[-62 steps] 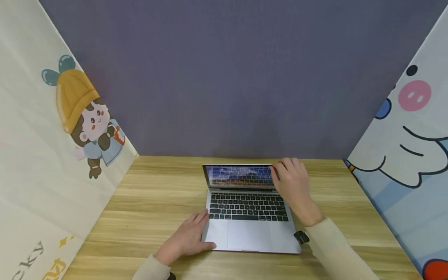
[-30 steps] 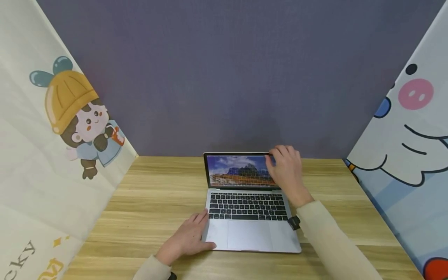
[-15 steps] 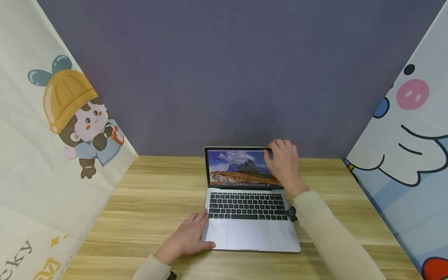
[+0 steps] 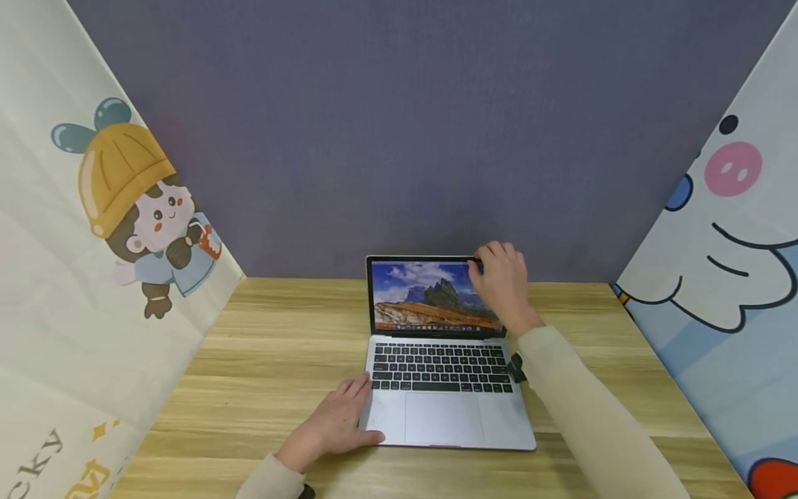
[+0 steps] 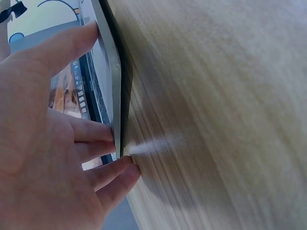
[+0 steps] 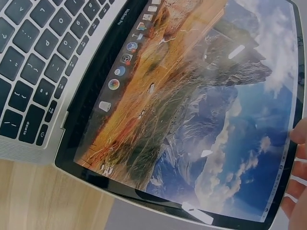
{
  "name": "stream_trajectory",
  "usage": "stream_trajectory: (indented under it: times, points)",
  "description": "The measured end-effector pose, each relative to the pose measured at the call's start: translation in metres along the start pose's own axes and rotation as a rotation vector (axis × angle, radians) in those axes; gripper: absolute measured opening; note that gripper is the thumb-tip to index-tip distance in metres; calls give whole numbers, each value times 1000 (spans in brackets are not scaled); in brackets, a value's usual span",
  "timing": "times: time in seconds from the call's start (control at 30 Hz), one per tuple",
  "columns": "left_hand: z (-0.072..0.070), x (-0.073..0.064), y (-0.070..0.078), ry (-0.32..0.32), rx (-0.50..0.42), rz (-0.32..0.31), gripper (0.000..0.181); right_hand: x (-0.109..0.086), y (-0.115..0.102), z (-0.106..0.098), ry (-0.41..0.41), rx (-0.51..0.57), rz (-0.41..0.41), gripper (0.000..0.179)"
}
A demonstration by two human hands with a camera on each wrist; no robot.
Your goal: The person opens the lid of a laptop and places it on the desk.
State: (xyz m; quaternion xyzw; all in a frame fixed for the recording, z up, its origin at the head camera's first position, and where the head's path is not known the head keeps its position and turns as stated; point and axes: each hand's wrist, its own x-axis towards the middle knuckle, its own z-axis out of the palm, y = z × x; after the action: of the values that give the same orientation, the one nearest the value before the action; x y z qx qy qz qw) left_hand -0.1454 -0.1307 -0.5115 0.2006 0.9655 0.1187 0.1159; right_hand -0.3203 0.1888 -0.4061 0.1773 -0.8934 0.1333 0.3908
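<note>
A silver laptop (image 4: pixel 444 419) lies on the wooden table with its screen (image 4: pixel 430 294) raised and lit, showing a mountain picture. My right hand (image 4: pixel 502 283) pinches the screen's upper right corner, thumb on the front and the other fingers behind. The right wrist view catches only those fingertips (image 6: pixel 297 163) at the screen's edge. My left hand (image 4: pixel 337 421) rests at the laptop's front left corner. Its thumb (image 5: pixel 79 43) lies on the base's edge, while the other fingers stretch along the left side, the lowest ones on the wood.
Around the laptop spreads the light wooden table (image 4: pixel 268 333). A dark grey panel (image 4: pixel 399 138) stands close behind the screen. White cloth walls with cartoon prints flank the table, a capped figure (image 4: pixel 162 222) on the left and a pink-snouted one (image 4: pixel 732 170) on the right.
The screen has tilted farther up and back, its picture coming fully into view. My right hand has risen with its corner, moving slightly left. The left hand has stayed in place.
</note>
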Motion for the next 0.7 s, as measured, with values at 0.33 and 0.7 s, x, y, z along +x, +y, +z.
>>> stream_trajectory:
  times: [0.33, 0.7]
  points:
    - [3, -1, -2, 5, -1, 9, 103, 5, 2, 10, -56, -11, 41, 16]
    - [2, -3, -3, 22, 2, 23, 102, 7, 9, 29, -60, -30, 55, 22]
